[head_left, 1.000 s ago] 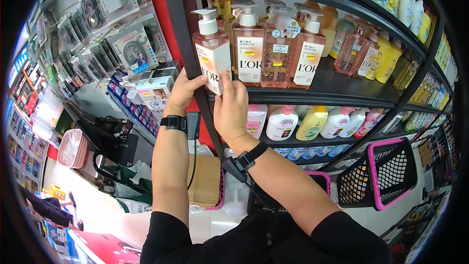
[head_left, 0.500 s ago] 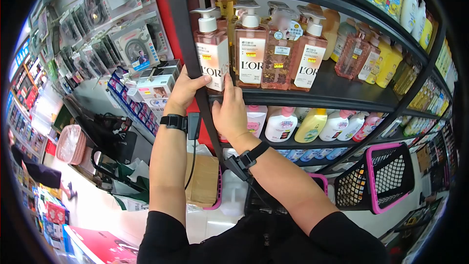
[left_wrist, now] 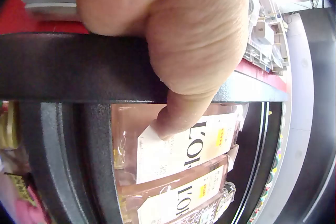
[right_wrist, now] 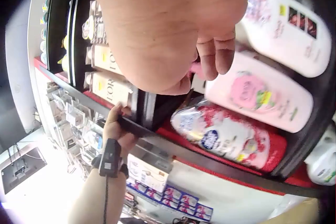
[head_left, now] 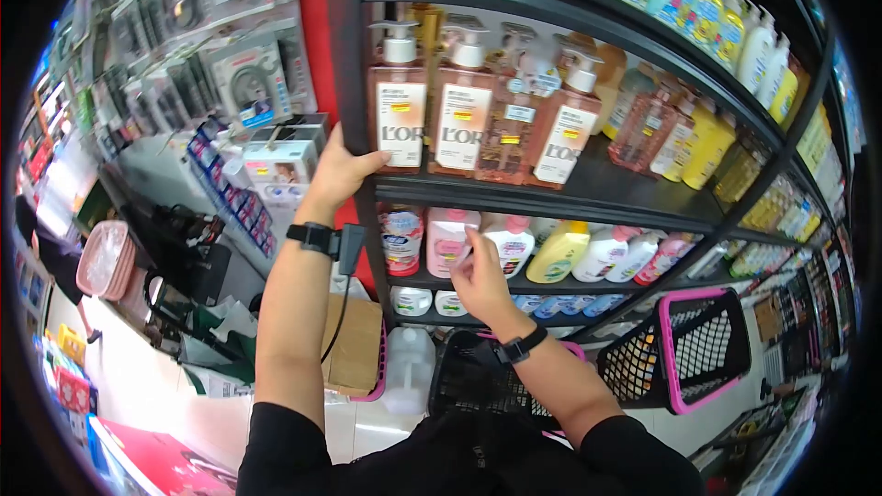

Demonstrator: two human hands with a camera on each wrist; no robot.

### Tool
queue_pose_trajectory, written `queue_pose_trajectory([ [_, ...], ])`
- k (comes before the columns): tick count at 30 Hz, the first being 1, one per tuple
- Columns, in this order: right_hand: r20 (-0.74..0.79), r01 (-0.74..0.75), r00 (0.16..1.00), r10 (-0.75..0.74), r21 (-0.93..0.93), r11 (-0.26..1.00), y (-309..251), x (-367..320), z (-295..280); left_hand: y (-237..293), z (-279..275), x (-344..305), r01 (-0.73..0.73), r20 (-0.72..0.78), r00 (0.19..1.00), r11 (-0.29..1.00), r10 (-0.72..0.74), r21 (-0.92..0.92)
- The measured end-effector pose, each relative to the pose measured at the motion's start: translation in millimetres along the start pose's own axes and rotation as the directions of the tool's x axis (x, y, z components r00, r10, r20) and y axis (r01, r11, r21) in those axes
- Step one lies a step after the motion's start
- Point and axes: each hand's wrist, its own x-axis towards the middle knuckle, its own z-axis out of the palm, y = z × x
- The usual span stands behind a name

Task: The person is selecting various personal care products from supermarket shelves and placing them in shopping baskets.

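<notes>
Shelf post (left_wrist: 68,66): painted metal in appearance, black surface showing fine grain and dull sheen; pump bottles (head_left: 400,118): clear pink plastic, glossy, smooth walls letting light through; their labels (left_wrist: 181,145): looking smooth, paper-like; pink-and-white bottle (right_wrist: 262,92): opaque plastic, smooth, catching soft highlights; jug (head_left: 409,372): translucent plastic, thin-looking; pink-rimmed basket (head_left: 669,349): moulded plastic, walls forming open lattice; carton (head_left: 353,344): brown cardboard, matt; sleeves (head_left: 287,441): black cloth, matt, absorbing light; floor (head_left: 375,441): pale, smooth, glossy, reflecting light in streaks
</notes>
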Motion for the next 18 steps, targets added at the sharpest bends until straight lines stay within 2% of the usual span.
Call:
queue_pose_trajectory([
  [1, 0.03, -0.084, 0.996, 0.083, 0.025, 0.996, 7, -18, -12, 14, 1, -2, 0.021, 0.025, 0.999, 1.0, -0.021, -0.009],
  [2, -0.005, -0.017, 1.0, 0.017, -0.014, 1.0, 29, -40, -19, 26, 5, -6, 0.041, 0.056, 0.998, 0.999, -0.04, -0.024],
  [3, 0.023, -0.076, 0.997, 0.077, -0.072, 0.995, 44, -63, -31, 14, 1, -3, 0.032, 0.046, 0.998, 0.999, -0.031, -0.007],
  [4, 0.04, -0.102, 0.994, 0.104, -0.042, 0.994, 51, -85, -45, 0, -2, 1, 0.021, 0.038, 0.999, 1.0, -0.021, 0.008],
  [5, 0.083, -0.127, 0.987, 0.139, -0.127, 0.984, 72, -115, -57, -1, 1, 0, 0.013, 0.006, 1.0, 1.0, -0.013, -0.019],
  [6, 0.063, -0.17, 0.982, 0.177, -0.109, 0.979, 90, -146, -67, 2, 3, -3, 0.007, -0.027, 1.0, 0.999, -0.008, -0.042],
  [7, 0.096, -0.343, 0.929, 0.357, -0.136, 0.929, 94, -173, -81, 1, 4, -3, 0.012, -0.042, 0.999, 0.999, -0.015, -0.053],
  [8, 0.068, -0.17, 0.977, 0.201, -0.309, 0.936, 119, -206, -92, -3, 2, -2, 0.02, -0.058, 0.998, 0.998, -0.024, -0.06],
  [9, 0.019, -0.377, 0.918, 0.396, -0.264, 0.888, 139, -244, -99, -13, -4, 0, 0.037, -0.052, 0.998, 0.997, -0.04, -0.063],
  [11, -0.03, -0.493, 0.858, 0.513, -0.33, 0.805, 156, -306, -119, -21, -7, 1, 0.062, -0.074, 0.995, 0.995, -0.068, -0.076],
  [12, -0.079, -0.618, 0.776, 0.626, -0.291, 0.73, 162, -333, -125, -18, -6, -2, 0.073, -0.098, 0.992, 0.993, -0.082, -0.088],
  [14, -0.104, -0.772, 0.606, 0.789, -0.316, 0.551, 147, -364, -141, -21, -7, -5, 0.072, -0.115, 0.99, 0.995, -0.08, -0.076],
  [16, -0.179, -0.816, 0.576, 0.798, -0.179, 0.549, 151, -395, -145, -34, -14, -8, 0.141, -0.144, 0.978, 0.987, -0.152, -0.079],
  [17, -0.139, -0.803, 0.582, 0.801, -0.255, 0.539, 148, -398, -153, -24, -1, -15, 0.148, -0.222, 0.963, 0.988, -0.155, -0.047],
  [18, -0.222, -0.752, 0.657, 0.721, -0.266, 0.604, 154, -409, -151, -19, 11, -27, 0.157, -0.305, 0.94, 0.987, -0.154, -0.013],
])
